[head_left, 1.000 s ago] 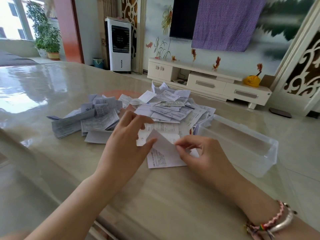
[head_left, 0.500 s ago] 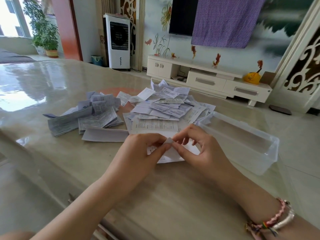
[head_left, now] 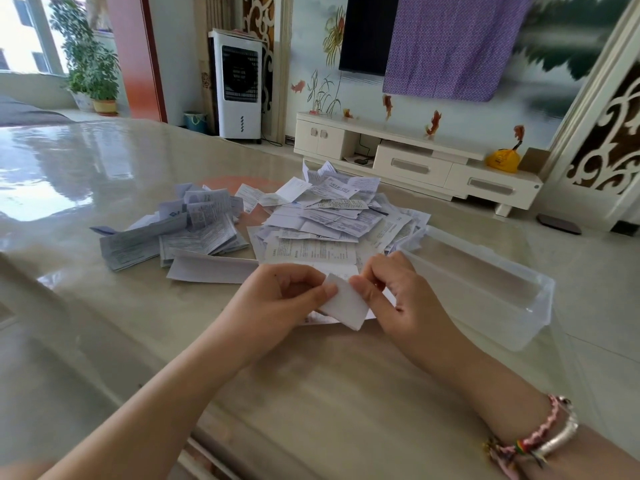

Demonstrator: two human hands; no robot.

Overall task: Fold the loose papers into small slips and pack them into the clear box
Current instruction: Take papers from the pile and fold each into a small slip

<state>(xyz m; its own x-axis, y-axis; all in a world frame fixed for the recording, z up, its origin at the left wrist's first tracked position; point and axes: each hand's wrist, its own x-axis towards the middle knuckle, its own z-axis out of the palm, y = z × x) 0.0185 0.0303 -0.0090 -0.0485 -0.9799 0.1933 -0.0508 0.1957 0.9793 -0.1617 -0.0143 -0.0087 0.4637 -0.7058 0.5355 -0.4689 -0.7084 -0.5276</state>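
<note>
Loose papers heaped mid-frame on the table, clear box right, left hand and right hand pinching a folded slip, long axis slanting toward lower right

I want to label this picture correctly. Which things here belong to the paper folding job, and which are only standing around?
Job: left hand and right hand pinching the folded slip; loose papers; clear box.

Standing around: air cooler, TV cabinet, purple cloth, potted plant.

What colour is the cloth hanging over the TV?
Purple with a fine pale dotted pattern: the cloth shows in the head view.
</note>
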